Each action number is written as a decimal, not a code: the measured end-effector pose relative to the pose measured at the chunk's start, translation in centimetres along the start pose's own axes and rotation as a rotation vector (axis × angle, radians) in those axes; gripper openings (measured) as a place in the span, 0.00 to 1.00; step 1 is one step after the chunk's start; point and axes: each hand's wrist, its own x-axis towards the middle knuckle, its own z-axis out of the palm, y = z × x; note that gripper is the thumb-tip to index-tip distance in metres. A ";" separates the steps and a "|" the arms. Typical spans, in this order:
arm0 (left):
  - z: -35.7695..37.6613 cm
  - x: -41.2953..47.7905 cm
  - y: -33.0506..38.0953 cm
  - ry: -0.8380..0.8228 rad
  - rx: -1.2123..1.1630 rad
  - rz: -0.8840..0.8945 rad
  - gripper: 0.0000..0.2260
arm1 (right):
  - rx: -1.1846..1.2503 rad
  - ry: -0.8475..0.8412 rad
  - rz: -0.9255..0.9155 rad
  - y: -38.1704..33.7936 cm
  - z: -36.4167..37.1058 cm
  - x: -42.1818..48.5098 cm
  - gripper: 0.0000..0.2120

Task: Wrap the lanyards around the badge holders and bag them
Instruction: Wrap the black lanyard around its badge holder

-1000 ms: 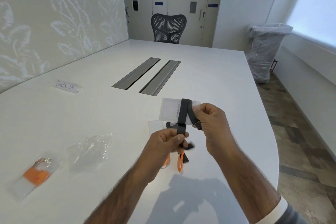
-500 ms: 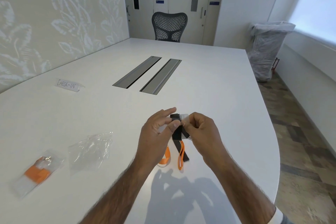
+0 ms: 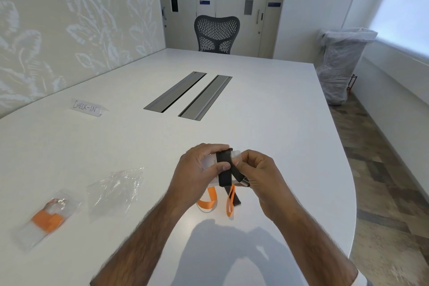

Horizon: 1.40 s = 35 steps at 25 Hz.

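I hold a clear badge holder [image 3: 210,160] over the white table [image 3: 267,127], with a black lanyard [image 3: 224,169] wound round its middle. My left hand [image 3: 197,174] grips the holder's left side, thumb pressing on the black band. My right hand [image 3: 260,174] pinches the holder's right end and the lanyard's metal clip. An orange lanyard [image 3: 207,202] lies loose on the table under my hands. An empty clear bag [image 3: 116,190] lies to the left. Further left, a bag [image 3: 46,218] holds an orange-wrapped holder.
A folded "CHECK-IN" card [image 3: 87,107] stands at the left. Two grey cable hatches [image 3: 188,95] run down the table's middle. A mesh office chair [image 3: 217,33] is at the far end. A bin with a plastic liner [image 3: 341,62] stands on the floor at right.
One second ago the holder was held up with the black band hanging loose. My hands have since lowered it and closed round it, the band wound tighter.
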 end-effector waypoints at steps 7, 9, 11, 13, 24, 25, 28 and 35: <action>-1.9 -1.1 -1.5 -0.126 -0.023 -0.227 0.04 | -0.008 -0.169 0.073 1.1 0.5 -1.2 0.07; -1.6 -2.9 -3.0 -0.155 -0.094 -0.353 0.04 | -0.032 -0.240 0.111 2.5 1.2 -1.6 0.04; -0.8 -4.9 -4.3 -0.211 -0.119 -0.463 0.04 | -0.159 -0.265 0.147 4.2 2.2 -2.0 0.04; -0.1 -6.4 -5.5 -0.222 -0.063 -0.535 0.05 | -0.297 -0.276 0.194 5.7 3.1 -2.3 0.03; 1.9 -9.3 -8.0 -0.141 0.443 -0.349 0.09 | -0.748 -0.268 0.180 9.4 5.7 -2.7 0.04; 1.9 -9.5 -8.1 -0.119 0.460 -0.339 0.09 | -0.769 -0.266 0.166 9.4 5.8 -2.6 0.05; 1.8 -9.8 -8.5 -0.090 0.403 -0.314 0.11 | -0.768 -0.260 0.151 9.3 5.8 -2.5 0.08; 0.0 -10.2 -9.6 -0.020 0.386 -0.286 0.10 | -0.698 -0.159 0.076 7.6 5.2 -2.0 0.05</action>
